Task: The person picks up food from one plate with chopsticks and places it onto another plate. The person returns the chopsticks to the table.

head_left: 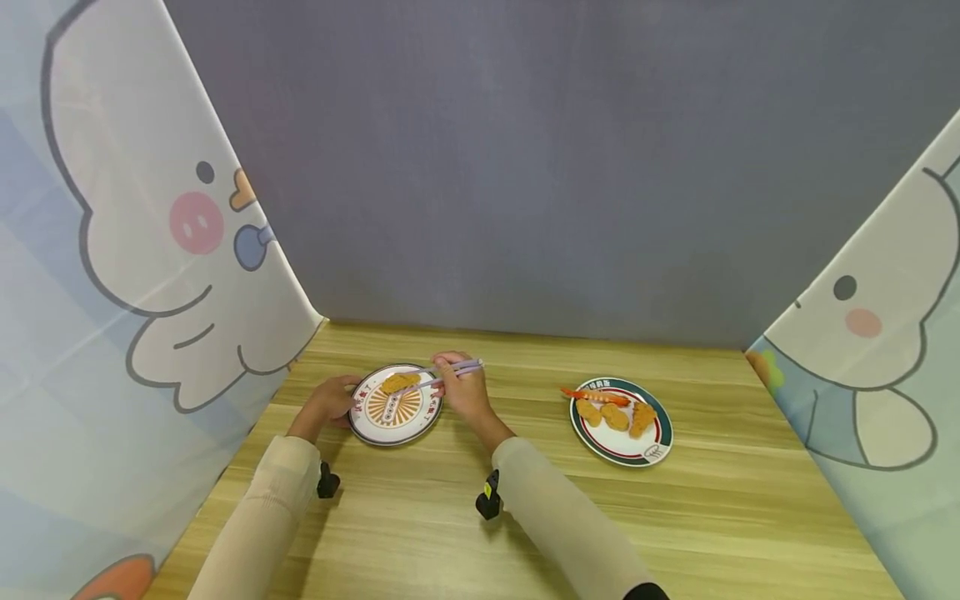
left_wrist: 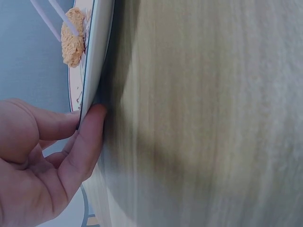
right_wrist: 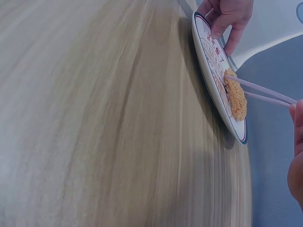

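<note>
My left hand [head_left: 333,400] pinches the left rim of a white plate [head_left: 375,429] between thumb and fingers; in the left wrist view the fingertips reach beneath the rim. On the plate, toward its back, lies a golden breaded piece of fried chicken [head_left: 400,382]. Pale purple chopsticks [head_left: 457,369] are held in my right hand [head_left: 463,390], just right of the plate. Their tips touch the fried chicken, one on either side of it, as the right wrist view shows. Red characters and a striped orange sunburst decorate the plate.
To the right stands a second plate [head_left: 626,457] with a dark green rim. A shrimp [head_left: 597,397] and several breaded pieces [head_left: 615,417] lie on it. A grey panel [head_left: 525,167] rises behind the wooden table [head_left: 420,533], with cartoon-printed panels at both sides.
</note>
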{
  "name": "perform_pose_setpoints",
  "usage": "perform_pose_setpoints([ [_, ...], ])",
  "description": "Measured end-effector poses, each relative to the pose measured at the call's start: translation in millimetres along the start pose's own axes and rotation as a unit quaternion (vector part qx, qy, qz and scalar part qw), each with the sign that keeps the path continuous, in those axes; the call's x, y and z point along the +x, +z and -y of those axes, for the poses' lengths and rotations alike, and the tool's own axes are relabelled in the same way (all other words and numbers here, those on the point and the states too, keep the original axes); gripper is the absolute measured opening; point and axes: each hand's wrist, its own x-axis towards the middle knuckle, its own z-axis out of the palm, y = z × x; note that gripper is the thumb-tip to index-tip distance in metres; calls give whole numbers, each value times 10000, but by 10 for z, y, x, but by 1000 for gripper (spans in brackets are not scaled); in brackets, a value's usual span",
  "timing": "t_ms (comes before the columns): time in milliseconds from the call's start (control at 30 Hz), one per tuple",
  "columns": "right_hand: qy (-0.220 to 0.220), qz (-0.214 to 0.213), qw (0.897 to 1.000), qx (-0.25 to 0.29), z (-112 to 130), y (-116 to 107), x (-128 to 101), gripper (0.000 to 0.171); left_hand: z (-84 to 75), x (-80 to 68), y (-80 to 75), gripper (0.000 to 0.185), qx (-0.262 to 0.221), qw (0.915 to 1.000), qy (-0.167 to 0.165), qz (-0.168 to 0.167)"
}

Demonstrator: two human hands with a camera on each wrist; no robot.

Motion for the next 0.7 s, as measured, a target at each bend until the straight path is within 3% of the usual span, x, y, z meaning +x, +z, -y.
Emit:
perform_pose_setpoints([
  [200,31,-272,9991,-326,-44,-14,-7,28,2,3,10,62,-31,10000,-42,-11],
  [433,205,-516,9979,-329,-56,-23,11,30,-12,-2,-12,63,83,10000,29,-36],
  [700,572,-1270,9902,-74,-28,13,22,30,7,6,4,61,2,10000,-31,-29],
])
